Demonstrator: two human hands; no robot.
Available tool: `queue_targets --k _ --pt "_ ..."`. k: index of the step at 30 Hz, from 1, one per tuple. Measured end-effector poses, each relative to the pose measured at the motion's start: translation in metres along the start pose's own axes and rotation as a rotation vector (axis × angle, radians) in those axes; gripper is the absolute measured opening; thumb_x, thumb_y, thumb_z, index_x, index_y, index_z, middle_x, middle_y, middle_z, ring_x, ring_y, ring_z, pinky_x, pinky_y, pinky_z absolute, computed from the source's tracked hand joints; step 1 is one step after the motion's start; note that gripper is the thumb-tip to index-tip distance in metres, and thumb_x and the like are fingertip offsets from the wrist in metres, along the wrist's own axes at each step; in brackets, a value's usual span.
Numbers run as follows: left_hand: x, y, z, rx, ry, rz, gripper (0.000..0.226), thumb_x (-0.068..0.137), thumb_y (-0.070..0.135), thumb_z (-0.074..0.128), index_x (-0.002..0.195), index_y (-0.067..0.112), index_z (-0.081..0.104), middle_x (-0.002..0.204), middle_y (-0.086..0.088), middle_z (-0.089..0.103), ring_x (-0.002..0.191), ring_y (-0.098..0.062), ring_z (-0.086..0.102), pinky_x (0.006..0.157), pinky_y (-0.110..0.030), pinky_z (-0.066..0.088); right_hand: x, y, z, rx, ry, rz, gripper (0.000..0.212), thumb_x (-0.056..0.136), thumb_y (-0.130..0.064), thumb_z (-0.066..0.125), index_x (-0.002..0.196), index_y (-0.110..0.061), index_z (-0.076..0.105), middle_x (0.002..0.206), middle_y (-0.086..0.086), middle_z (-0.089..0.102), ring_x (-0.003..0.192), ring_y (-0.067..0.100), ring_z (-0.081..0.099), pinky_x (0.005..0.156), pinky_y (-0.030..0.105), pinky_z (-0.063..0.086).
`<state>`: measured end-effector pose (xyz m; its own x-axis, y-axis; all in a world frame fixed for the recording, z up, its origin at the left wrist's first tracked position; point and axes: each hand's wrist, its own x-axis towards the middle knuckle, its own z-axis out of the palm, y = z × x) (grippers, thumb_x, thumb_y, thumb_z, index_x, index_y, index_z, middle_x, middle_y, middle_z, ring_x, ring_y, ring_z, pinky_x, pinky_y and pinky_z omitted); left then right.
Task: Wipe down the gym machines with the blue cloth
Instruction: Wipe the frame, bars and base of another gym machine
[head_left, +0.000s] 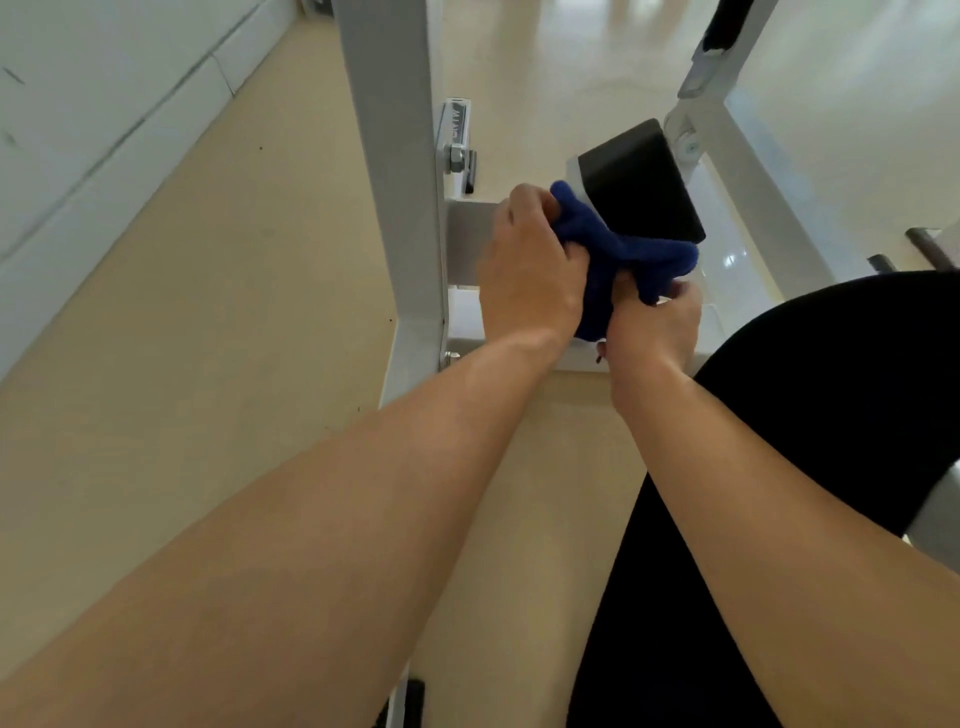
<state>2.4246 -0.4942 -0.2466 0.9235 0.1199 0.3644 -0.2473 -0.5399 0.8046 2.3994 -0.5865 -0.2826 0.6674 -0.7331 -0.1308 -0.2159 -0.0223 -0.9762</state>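
A dark blue cloth (618, 249) is bunched between both hands at the middle of the head view. My left hand (530, 270) grips its left end, fingers curled round the fabric. My right hand (654, 317) holds the lower right end from below. The cloth lies against the near edge of a black pad (639, 182) mounted on a white gym machine frame (395, 156). The fingertips of both hands are hidden by the cloth.
A white upright post rises at the left of the hands, with a bolted bracket (457, 140) behind it. A second white bar (753, 176) slants at the right. A large black rounded pad (831, 374) fills the lower right. Beige floor (208, 312) spreads left.
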Motion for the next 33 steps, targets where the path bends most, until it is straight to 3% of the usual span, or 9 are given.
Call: queue_targets --k 4,7,11,19,22,25,29,31,33 --pt "-0.008 -0.013 0.003 0.047 -0.026 0.008 0.023 0.093 0.023 0.062 0.114 0.016 0.057 0.109 0.001 0.064 0.098 -0.014 0.059 0.085 -0.025 0.048 -0.001 0.005 0.008 0.043 0.138 0.131 0.038 0.089 -0.033 0.066 0.110 -0.026 0.036 0.098 0.002 0.060 0.083 0.022 0.068 0.073 0.047 0.061" --pt "-0.002 -0.016 -0.004 0.080 -0.081 0.027 0.020 0.096 0.026 0.058 0.113 0.016 0.062 0.104 -0.001 0.069 0.092 -0.017 0.065 0.083 -0.031 0.054 -0.018 0.007 0.009 -0.045 0.107 -0.077 0.033 0.088 -0.039 0.065 0.111 -0.026 0.046 0.095 -0.004 0.064 0.083 0.014 0.068 0.075 0.043 0.061" --pt "0.004 -0.016 -0.011 0.128 -0.096 0.114 0.017 0.095 0.028 0.059 0.105 0.017 0.068 0.090 0.001 0.072 0.079 -0.016 0.066 0.073 -0.028 0.053 -0.034 -0.003 0.005 -0.040 0.010 -0.279 0.042 0.084 -0.058 0.065 0.110 -0.026 0.053 0.093 -0.013 0.066 0.082 0.002 0.065 0.074 0.023 0.056" --pt "0.016 -0.021 -0.011 0.129 -0.121 0.194 0.037 0.089 0.049 0.064 0.101 0.014 0.066 0.089 0.003 0.071 0.079 -0.013 0.066 0.075 -0.026 0.053 -0.007 -0.006 0.005 -0.263 0.065 -0.325 0.026 0.097 -0.039 0.061 0.103 -0.013 0.059 0.095 -0.001 0.064 0.080 0.012 0.058 0.057 0.006 0.036" --pt "0.019 -0.021 -0.005 0.154 -0.121 0.135 0.029 0.087 0.045 0.067 0.095 0.017 0.065 0.083 0.004 0.068 0.074 -0.013 0.064 0.070 -0.026 0.051 -0.007 0.002 0.009 -0.231 0.069 -0.273 0.022 0.096 -0.037 0.063 0.100 -0.015 0.058 0.094 0.000 0.065 0.080 0.014 0.060 0.061 0.016 0.044" --pt "0.012 -0.030 0.002 0.216 -0.194 0.073 0.023 0.089 0.038 0.067 0.091 0.016 0.063 0.080 0.002 0.064 0.073 -0.018 0.063 0.067 -0.030 0.050 -0.008 0.015 0.014 -0.194 -0.015 -0.124 0.014 0.097 -0.033 0.062 0.095 -0.020 0.057 0.097 0.003 0.067 0.086 0.021 0.066 0.078 0.035 0.056" --pt "0.010 -0.031 0.002 0.255 -0.269 0.030 0.018 0.089 0.031 0.069 0.085 0.019 0.057 0.079 0.003 0.056 0.073 -0.018 0.057 0.065 -0.028 0.041 -0.003 0.017 0.011 -0.207 -0.147 0.013 0.016 0.098 -0.033 0.061 0.102 -0.018 0.060 0.098 0.007 0.070 0.088 0.026 0.069 0.083 0.044 0.059" --pt "0.014 -0.023 -0.004 0.205 -0.250 0.048 0.016 0.089 0.031 0.068 0.086 0.018 0.059 0.079 0.004 0.058 0.074 -0.018 0.059 0.064 -0.025 0.040 -0.004 0.010 0.011 -0.224 -0.111 -0.051 0.015 0.098 -0.034 0.060 0.099 -0.019 0.059 0.094 0.003 0.068 0.084 0.021 0.067 0.076 0.035 0.057" --pt "0.019 -0.013 -0.011 0.119 -0.156 0.086 0.016 0.090 0.034 0.066 0.091 0.018 0.063 0.079 0.008 0.061 0.072 -0.011 0.060 0.062 -0.015 0.037 -0.010 0.000 0.015 -0.194 -0.013 -0.185 0.014 0.098 -0.035 0.059 0.094 -0.022 0.054 0.083 -0.010 0.060 0.074 0.007 0.059 0.062 0.016 0.043"
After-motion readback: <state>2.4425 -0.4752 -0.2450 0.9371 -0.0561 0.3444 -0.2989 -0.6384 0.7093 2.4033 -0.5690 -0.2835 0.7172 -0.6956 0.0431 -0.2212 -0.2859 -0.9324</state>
